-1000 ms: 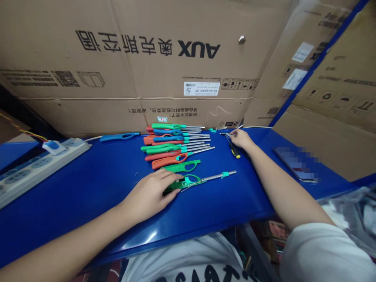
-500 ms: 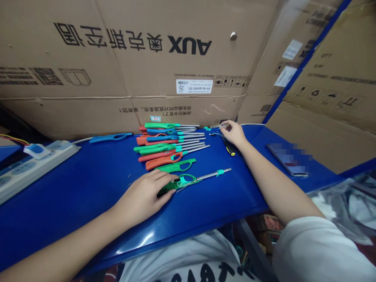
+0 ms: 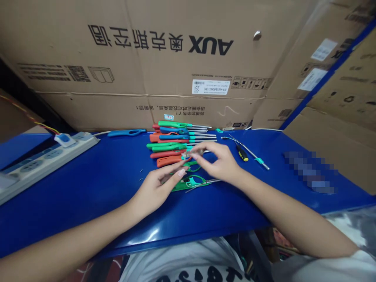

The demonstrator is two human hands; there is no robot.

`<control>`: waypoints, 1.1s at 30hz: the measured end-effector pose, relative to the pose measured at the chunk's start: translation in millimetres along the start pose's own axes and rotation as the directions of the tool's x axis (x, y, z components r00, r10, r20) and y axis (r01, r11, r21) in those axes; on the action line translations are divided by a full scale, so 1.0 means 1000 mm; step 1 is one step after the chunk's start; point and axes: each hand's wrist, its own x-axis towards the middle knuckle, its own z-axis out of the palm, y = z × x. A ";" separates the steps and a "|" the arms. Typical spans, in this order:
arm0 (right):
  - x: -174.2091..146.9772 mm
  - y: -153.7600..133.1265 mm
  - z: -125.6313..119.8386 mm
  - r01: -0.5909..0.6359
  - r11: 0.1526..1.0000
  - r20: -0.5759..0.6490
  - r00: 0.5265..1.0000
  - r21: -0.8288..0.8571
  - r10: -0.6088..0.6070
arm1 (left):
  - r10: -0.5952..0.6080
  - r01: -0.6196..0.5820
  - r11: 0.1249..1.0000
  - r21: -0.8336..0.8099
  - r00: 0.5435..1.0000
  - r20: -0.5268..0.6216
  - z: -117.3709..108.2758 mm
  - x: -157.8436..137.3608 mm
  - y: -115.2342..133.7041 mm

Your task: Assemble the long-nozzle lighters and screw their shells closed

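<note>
My right hand (image 3: 221,162) pinches a small clear piece (image 3: 196,153) between thumb and fingers; its exact kind is unclear. Close against it, my left hand (image 3: 160,186) has its thumb and fingertips drawn together, and whatever they grip is too small to make out. Beneath the hands lies an opened green lighter (image 3: 179,186) with its inner parts and thin wires exposed, its metal tube partly covered by my right hand. Just behind it is a green casing half (image 3: 194,166). Beyond the hands, several long-nosed lighters (image 3: 169,147) in green, blue, red and orange lie in a row.
A black-and-yellow screwdriver (image 3: 242,153) and a metal tube with a teal clip (image 3: 260,160) lie to the right. A power strip (image 3: 58,154) and blue lighter casing (image 3: 126,133) are at left. Cardboard (image 3: 164,82) walls the blue table (image 3: 88,211). Something blurred out (image 3: 311,172) lies far right.
My right hand has come back from the cardboard wall to my left hand, bringing the small clear piece. My left hand has let go of the opened green lighter. The view has shifted.
</note>
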 end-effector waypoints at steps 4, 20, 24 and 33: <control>-0.012 -0.013 0.015 0.164 0.986 0.145 0.976 0.012 -0.164 | -0.112 0.109 0.977 -0.181 0.994 -0.006 0.000 0.002 -0.003; -0.017 -0.009 0.006 0.156 0.988 0.491 0.860 0.007 -0.140 | -0.184 0.139 0.960 -0.244 0.968 -0.172 -0.001 0.006 0.004; -0.016 -0.014 0.001 0.175 0.984 0.630 0.769 -0.043 -0.109 | -0.167 0.108 0.958 -0.266 0.963 -0.211 -0.003 0.007 0.005; -0.015 -0.011 0.002 0.040 0.999 0.711 0.703 0.010 -0.036 | -0.122 0.092 0.955 -0.281 0.988 -0.091 -0.002 0.005 -0.002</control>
